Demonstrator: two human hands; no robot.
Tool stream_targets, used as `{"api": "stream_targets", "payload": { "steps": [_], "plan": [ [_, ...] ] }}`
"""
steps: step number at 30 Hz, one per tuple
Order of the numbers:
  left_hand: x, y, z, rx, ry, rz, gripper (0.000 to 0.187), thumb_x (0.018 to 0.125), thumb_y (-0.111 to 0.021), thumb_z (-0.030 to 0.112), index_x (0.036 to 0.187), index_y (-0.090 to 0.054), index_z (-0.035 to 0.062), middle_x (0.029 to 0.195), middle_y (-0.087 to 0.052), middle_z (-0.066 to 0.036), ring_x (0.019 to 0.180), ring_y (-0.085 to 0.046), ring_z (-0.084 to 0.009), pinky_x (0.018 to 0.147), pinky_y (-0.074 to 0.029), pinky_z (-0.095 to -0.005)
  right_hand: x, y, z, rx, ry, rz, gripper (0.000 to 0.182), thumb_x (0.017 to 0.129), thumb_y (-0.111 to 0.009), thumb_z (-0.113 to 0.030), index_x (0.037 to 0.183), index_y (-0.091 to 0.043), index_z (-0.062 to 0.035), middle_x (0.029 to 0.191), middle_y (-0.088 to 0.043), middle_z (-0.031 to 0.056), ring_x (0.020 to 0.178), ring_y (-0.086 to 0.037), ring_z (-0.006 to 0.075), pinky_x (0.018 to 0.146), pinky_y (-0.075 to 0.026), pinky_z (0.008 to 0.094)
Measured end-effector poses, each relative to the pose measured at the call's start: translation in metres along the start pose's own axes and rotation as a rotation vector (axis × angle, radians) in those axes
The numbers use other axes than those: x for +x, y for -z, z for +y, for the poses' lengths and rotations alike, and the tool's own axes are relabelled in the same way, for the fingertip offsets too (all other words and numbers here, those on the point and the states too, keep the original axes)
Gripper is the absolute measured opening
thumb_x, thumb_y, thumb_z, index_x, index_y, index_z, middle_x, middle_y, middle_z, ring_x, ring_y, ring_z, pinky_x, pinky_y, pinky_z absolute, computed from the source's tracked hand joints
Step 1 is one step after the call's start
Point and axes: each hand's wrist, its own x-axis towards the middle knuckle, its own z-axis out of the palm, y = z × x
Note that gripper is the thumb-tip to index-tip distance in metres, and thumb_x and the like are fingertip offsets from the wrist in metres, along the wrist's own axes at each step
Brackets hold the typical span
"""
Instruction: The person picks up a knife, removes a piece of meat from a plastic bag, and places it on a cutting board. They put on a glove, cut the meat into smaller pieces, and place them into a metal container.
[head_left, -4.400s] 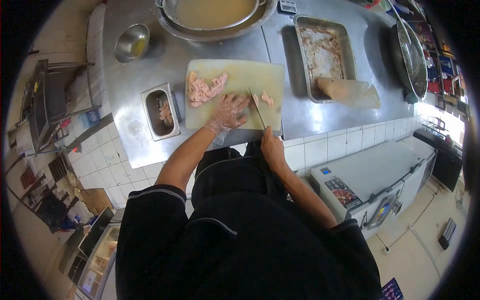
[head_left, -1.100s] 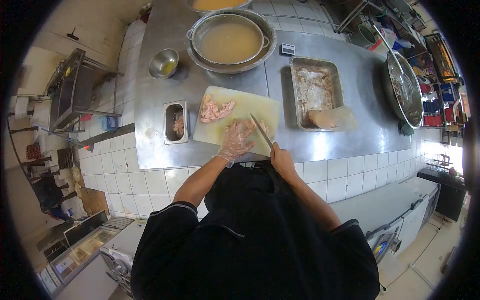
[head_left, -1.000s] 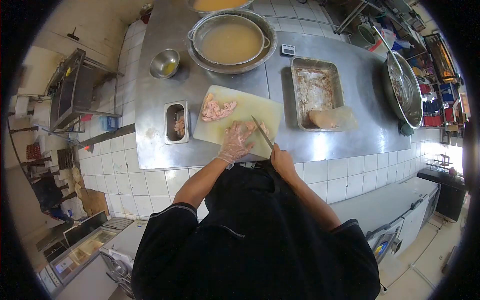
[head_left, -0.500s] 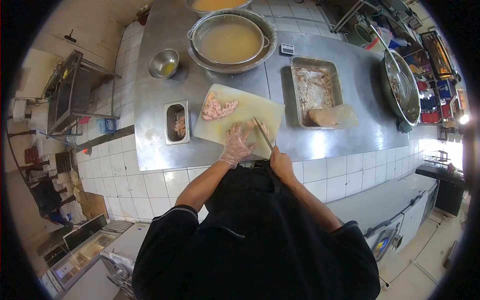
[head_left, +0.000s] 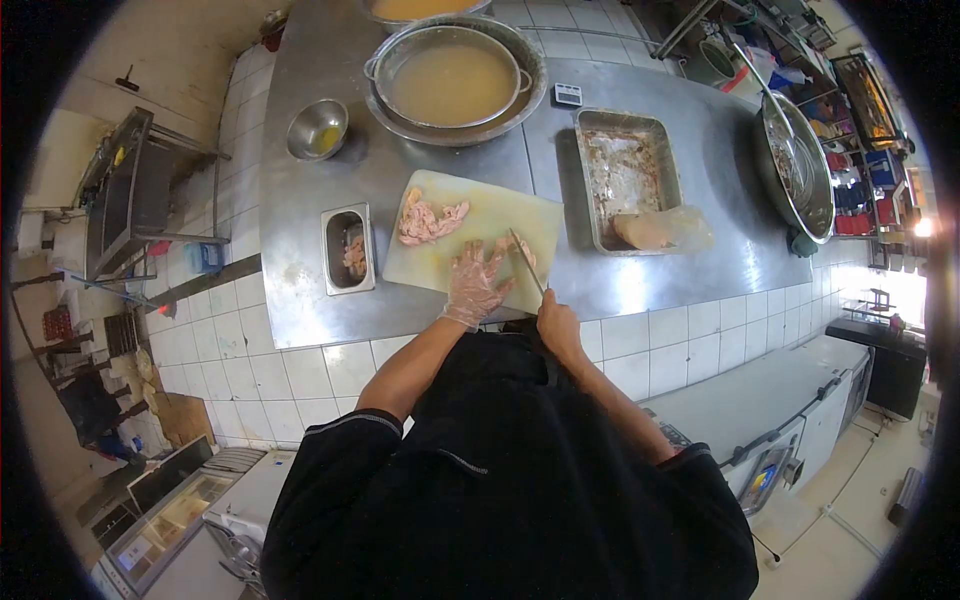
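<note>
A pale cutting board (head_left: 402, 262) lies slightly turned on the steel table's near side. My left hand (head_left: 476, 287), in a clear plastic glove, rests on it with the fingers spread, fingertips beside a small portion of raw meat (head_left: 528, 248). In my right hand (head_left: 557, 322) is the handle of a knife (head_left: 527, 261); its blade points away from me and overlaps that meat. A pile of pale pink meat pieces (head_left: 430, 222) sits on the board's far left. Left of the board, a small steel container (head_left: 329, 252) holds more pieces.
Beyond the board stands a pot of cloudy liquid (head_left: 455, 83) inside a wide basin (head_left: 541, 95). A small bowl (head_left: 305, 141) is at left. Rightward are a metal tray (head_left: 596, 205) with a bagged pale piece (head_left: 650, 232), a small scale (head_left: 568, 95) and a large wok-like pan (head_left: 827, 195).
The view has shifted slightly, so the table's things sit a little further left. The knife stays at the meat, its handle and my right hand a touch lower left in view.
</note>
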Motion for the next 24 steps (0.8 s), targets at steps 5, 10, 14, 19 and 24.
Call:
{"api": "stream_targets", "payload": {
  "steps": [5,10,14,19,24],
  "plan": [
    [0.002,-0.007,0.002,0.049,0.013,0.051,0.082,0.086,-0.062,0.059,0.157,-0.031,0.0325,0.14,-0.048,-0.027,0.13,-0.046,-0.0446,0.095,-0.039,-0.0596,0.005,-0.001,-0.003,0.012,-0.001,0.027,0.015,0.097,-0.049,-0.014,0.104,-0.047,-0.0015,0.071,-0.064,0.0313,0.069,-0.064,0.0538,0.065,-0.049,0.0649],
    [0.005,-0.015,0.003,0.048,0.033,0.097,0.085,0.087,-0.061,0.06,0.159,-0.028,0.0294,0.138,-0.049,-0.028,0.13,-0.046,-0.0452,0.095,-0.039,-0.0608,0.016,0.001,-0.011,0.019,0.013,0.066,0.014,0.097,-0.05,-0.013,0.102,-0.048,-0.0005,0.07,-0.064,0.0305,0.068,-0.063,0.0532,0.064,-0.049,0.0644],
    [0.006,-0.024,0.002,0.006,0.041,0.114,0.086,0.087,-0.062,0.058,0.159,-0.027,0.0268,0.137,-0.049,-0.029,0.129,-0.046,-0.0459,0.094,-0.039,-0.0617,0.034,-0.006,-0.016,0.006,0.02,0.071,0.018,0.096,-0.05,-0.015,0.107,-0.051,0.0005,0.073,-0.065,0.0309,0.071,-0.065,0.052,0.065,-0.051,0.062],
    [0.011,-0.015,0.007,-0.039,0.087,0.018,0.091,0.086,-0.067,0.051,0.16,-0.023,0.0244,0.143,-0.045,-0.03,0.134,-0.042,-0.0484,0.099,-0.037,-0.0641,0.062,-0.009,-0.031,-0.011,-0.016,0.057,0.029,0.095,-0.054,-0.02,0.117,-0.054,-0.0005,0.08,-0.068,0.0305,0.078,-0.068,0.0498,0.07,-0.054,0.0584],
    [0.01,-0.008,0.008,-0.034,0.093,-0.051,0.093,0.083,-0.071,0.044,0.16,-0.023,0.0221,0.145,-0.043,-0.03,0.136,-0.039,-0.0494,0.102,-0.036,-0.0647,0.062,0.003,-0.041,0.047,-0.022,0.075,0.036,0.095,-0.055,-0.023,0.123,-0.053,0.0005,0.082,-0.068,0.0297,0.081,-0.068,0.049,0.073,-0.053,0.0579]
  ]
}}
